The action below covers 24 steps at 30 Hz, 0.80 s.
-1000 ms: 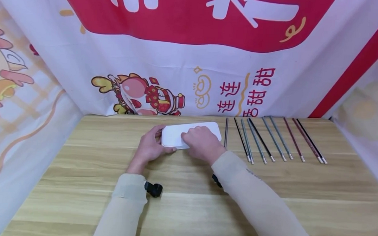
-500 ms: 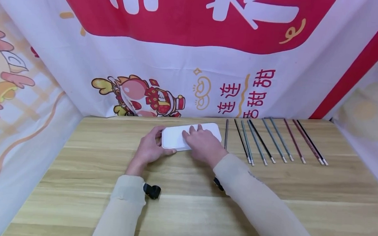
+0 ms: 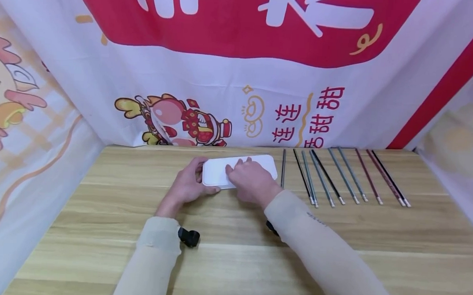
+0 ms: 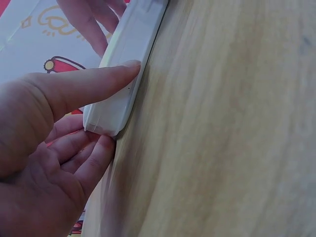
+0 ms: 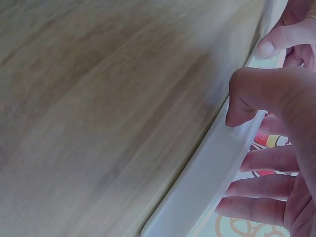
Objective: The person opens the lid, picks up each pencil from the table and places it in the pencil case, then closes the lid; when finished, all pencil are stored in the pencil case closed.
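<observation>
A white rectangular box (image 3: pixel 219 171), rounded at its corners, lies on the wooden table. My left hand (image 3: pixel 188 180) grips its left end; in the left wrist view the thumb (image 4: pixel 98 85) presses the front side and the fingers (image 4: pixel 96 160) bend round the end. Over the right half is my right hand (image 3: pixel 252 178), fingertips on the top. In the right wrist view its bent thumb (image 5: pixel 247 94) presses the box's front wall (image 5: pixel 205 163), and the other fingers (image 5: pixel 266 186) reach over the upper edge. What is inside the box cannot be seen.
Right of the box, several pencils (image 3: pixel 348 175) with white eraser ends lie in a loose row on the table (image 3: pixel 231 261). One dark pencil (image 3: pixel 283 167) lies close beside the box. A printed cloth (image 3: pixel 238 99) hangs behind the table, and more cloth stands at both sides.
A second ago my right fingers were more tightly curled on the box; they spread forward over its top, then drew in slightly. The left hand and the box have stayed nearly still.
</observation>
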Each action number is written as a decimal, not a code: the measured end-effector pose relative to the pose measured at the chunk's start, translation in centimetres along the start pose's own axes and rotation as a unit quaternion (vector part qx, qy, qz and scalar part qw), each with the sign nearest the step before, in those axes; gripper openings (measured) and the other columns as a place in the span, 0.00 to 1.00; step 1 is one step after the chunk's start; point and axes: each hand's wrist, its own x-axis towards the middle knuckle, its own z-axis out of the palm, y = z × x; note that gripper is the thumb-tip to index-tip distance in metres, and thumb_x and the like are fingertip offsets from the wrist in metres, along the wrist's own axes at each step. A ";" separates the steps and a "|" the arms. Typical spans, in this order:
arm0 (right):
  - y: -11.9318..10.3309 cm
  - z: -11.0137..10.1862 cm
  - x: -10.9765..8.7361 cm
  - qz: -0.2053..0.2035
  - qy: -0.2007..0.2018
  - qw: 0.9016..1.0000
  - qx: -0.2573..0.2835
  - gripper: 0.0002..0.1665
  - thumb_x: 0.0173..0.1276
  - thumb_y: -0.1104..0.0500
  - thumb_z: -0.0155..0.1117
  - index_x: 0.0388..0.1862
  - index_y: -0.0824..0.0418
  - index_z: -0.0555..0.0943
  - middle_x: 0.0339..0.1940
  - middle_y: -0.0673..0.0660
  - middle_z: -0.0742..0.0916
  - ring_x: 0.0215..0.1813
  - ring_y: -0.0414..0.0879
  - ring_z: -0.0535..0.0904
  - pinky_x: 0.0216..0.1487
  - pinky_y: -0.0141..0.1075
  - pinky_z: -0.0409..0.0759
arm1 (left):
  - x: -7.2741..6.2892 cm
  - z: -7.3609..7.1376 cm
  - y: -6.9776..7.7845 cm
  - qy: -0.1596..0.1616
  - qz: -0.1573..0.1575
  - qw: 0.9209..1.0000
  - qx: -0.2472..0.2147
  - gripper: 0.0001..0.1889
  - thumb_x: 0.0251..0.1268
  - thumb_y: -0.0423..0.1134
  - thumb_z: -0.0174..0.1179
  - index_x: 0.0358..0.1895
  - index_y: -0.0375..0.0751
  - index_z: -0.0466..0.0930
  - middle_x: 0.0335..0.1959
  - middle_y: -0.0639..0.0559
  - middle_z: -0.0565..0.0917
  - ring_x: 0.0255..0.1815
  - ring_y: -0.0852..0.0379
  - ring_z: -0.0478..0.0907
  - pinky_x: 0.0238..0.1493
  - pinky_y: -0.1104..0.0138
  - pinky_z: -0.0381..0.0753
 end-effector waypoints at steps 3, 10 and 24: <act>0.0 0.2 0.1 -0.008 -0.001 1.000 -0.009 0.37 0.73 0.60 0.66 0.80 0.64 0.72 0.70 0.77 0.82 0.68 0.73 0.83 0.71 0.56 0.84 | -0.1 0.0 0.0 -0.001 -0.001 1.000 -0.005 0.49 0.60 0.33 0.80 0.82 0.44 0.62 0.82 0.39 0.69 0.81 0.39 0.69 0.82 0.47 0.71; 0.1 0.6 -0.1 -0.020 0.016 0.999 -0.027 0.38 0.71 0.58 0.66 0.79 0.65 0.73 0.67 0.76 0.85 0.67 0.71 0.84 0.72 0.57 0.83 | -0.1 0.1 0.1 0.003 0.004 1.000 -0.005 0.48 0.60 0.32 0.80 0.82 0.44 0.63 0.81 0.39 0.70 0.80 0.39 0.70 0.82 0.47 0.71; 0.0 1.0 0.0 -0.037 0.026 0.998 -0.046 0.38 0.72 0.57 0.65 0.79 0.66 0.73 0.69 0.75 0.84 0.69 0.66 0.84 0.73 0.56 0.82 | -0.1 0.2 0.2 0.013 0.016 0.999 0.025 0.47 0.59 0.32 0.80 0.80 0.40 0.63 0.79 0.35 0.72 0.79 0.37 0.71 0.83 0.45 0.68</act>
